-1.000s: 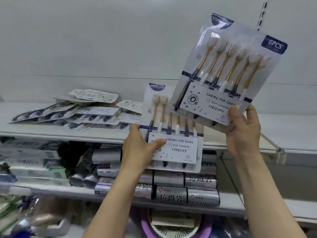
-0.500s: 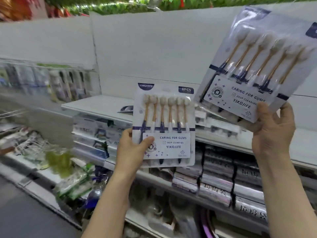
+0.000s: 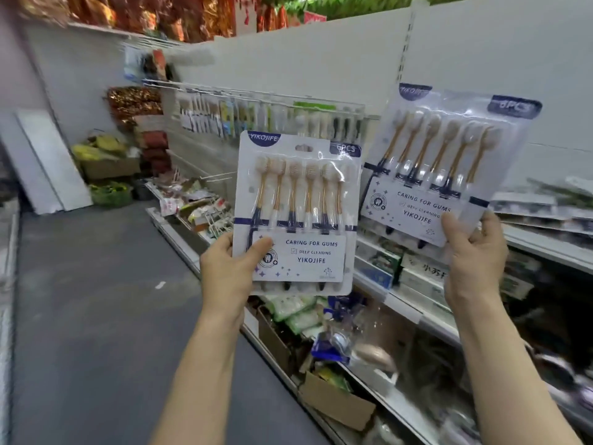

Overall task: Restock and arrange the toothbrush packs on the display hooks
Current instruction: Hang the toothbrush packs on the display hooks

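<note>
My left hand (image 3: pixel 231 269) grips the lower left corner of a white YIKOJIFE toothbrush pack (image 3: pixel 296 213), held upright with my thumb on its label. My right hand (image 3: pixel 473 252) grips the bottom edge of a second toothbrush pack (image 3: pixel 446 159), which is tilted to the right and held higher. Each pack shows several gold-handled brushes behind clear plastic. Beyond them, a rail of display hooks (image 3: pixel 256 101) on the back wall carries a blurred row of hanging toothbrush packs (image 3: pixel 244 118).
A white shelf (image 3: pixel 545 239) at the right holds more flat packs. Boxed goods (image 3: pixel 414 274) sit on the shelf under it. Cardboard boxes (image 3: pixel 337 403) and bagged goods line the bottom shelf. The grey aisle floor (image 3: pixel 96 316) runs along the left.
The view has swung left down the aisle, bringing the hook rail into sight. Both packs stay in my hands; the left pack has risen and come closer.
</note>
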Tool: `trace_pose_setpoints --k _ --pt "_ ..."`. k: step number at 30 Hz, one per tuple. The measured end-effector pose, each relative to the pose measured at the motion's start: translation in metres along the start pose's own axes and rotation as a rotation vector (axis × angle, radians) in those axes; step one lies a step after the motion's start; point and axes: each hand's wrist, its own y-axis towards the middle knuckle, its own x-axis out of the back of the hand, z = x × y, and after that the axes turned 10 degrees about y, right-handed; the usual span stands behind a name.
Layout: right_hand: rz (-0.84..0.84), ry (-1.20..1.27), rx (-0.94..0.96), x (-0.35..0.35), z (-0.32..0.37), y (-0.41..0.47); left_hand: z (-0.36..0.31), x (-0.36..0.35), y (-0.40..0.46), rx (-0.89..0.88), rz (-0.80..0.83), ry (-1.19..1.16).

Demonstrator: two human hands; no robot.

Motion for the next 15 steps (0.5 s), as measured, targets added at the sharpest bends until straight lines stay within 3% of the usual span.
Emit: trace_pose_setpoints --k 8,15 --pt "0.157 0.009 -0.119 -0.148 -0.126 -0.002 0.043 0.093 0.105 -0.004 -0.121 0.000" --pt "0.197 0.080 -0.139 -0.287 -0.246 0.036 0.071 0.151 0.266 -0.031 -0.134 0.041"
